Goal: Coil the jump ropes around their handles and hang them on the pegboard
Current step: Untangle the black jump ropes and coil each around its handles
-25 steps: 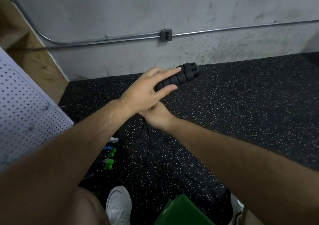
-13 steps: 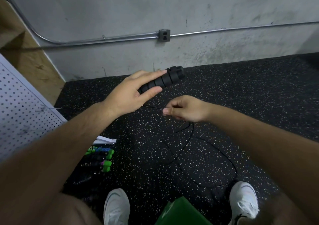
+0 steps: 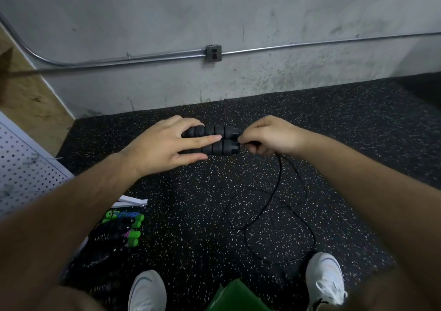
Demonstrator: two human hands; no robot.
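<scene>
Speckled floor [image 3: 191, 203]; left hand [image 3: 162, 146] holds handles [image 3: 220, 140] pointing right; right hand [image 3: 269, 135] pinches rope [image 3: 277, 179].

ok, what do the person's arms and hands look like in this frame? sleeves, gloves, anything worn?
Nothing is worn on either arm. The left forearm and right forearm are bare along all that shows, with no sleeve edge in frame. The left hand and right hand have no gloves, and no watch, band or ring is visible. There are no tattoos or markings.
</scene>
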